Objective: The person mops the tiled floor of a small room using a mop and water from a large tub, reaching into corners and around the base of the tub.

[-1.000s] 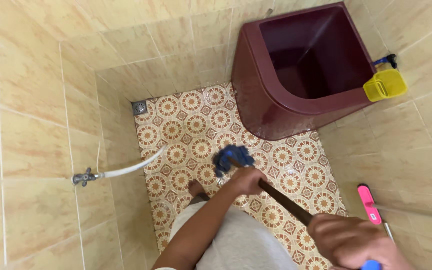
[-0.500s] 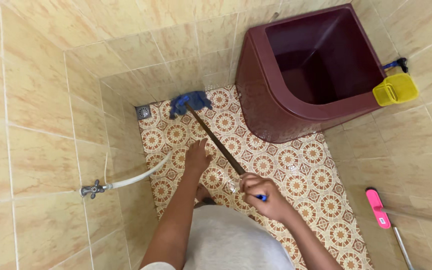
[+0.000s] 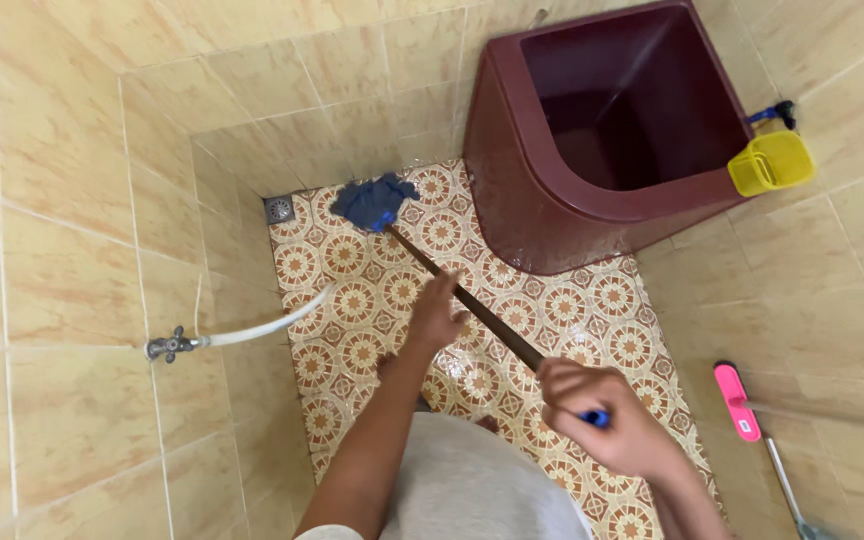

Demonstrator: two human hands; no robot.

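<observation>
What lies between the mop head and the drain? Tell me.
Head view: only bare patterned floor tile separates the mop head from the drain; nothing stands there.

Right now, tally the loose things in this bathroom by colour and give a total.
Blue: 1, the mop
Maroon: 1, the water tub
Yellow: 1, the dipper
Pink: 1, the squeegee head
White: 1, the hose
Total: 5

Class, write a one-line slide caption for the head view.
Both hands, left hand and right hand, grip a mop on the patterned floor beside a maroon tub.
</observation>
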